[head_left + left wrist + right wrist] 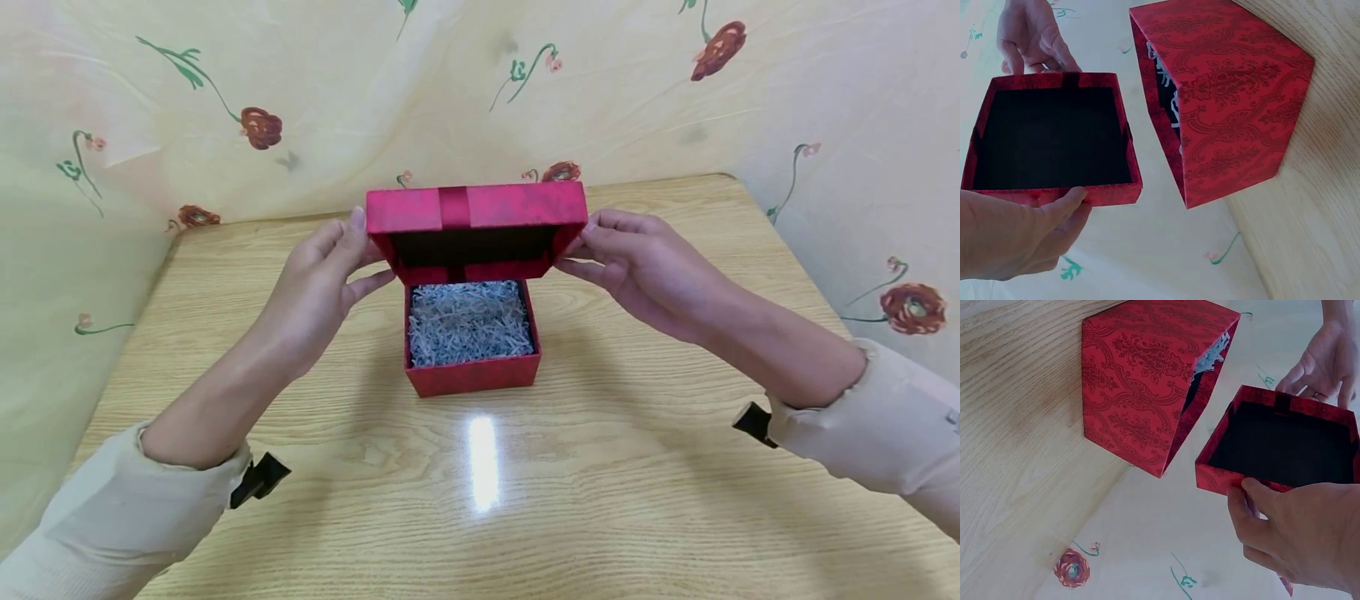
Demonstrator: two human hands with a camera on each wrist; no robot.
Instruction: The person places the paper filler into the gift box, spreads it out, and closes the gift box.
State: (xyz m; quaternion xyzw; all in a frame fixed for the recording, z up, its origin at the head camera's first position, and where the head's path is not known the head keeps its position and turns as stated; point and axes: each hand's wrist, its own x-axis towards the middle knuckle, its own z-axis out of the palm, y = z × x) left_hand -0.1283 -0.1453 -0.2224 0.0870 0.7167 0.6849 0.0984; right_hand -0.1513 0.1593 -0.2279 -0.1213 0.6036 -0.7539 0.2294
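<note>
A red lid (408,210) with a dark red ribbon band is held up and tilted above the box, its black inside showing in both wrist views. My left hand (318,279) grips the lid's left side, thumb and fingers at its edge. The opposite side is held by my right hand (648,262) in the same manner. Below the lid stands the red patterned box (476,377), upright on the table and uncovered at the front. Pale blue shredded paper (472,325) fills it; whether anything lies beneath the shreds is hidden.
The box stands on a light wood-grain table (360,500). Behind and beside the table hangs a cream cloth (360,92) printed with flowers. Dark devices (258,481) are strapped at both of my sleeves.
</note>
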